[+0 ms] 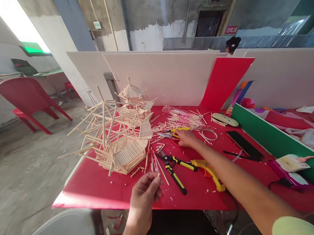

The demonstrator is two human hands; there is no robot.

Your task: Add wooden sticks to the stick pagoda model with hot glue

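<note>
Red tabletop [89,189] is lying below; the right hand [187,138], being nearer, is resting curled fingers at the yellow tool [180,129], whose blades [164,135] are pointing left from them, grip unclear; the left hand [146,189], well apart, is pinching a pale bit [158,174].

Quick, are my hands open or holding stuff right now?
Left hand: closed, seemingly pinching a small wooden piece.
Right hand: at the yellow-handled tool; can't tell whether it's gripping.
</note>
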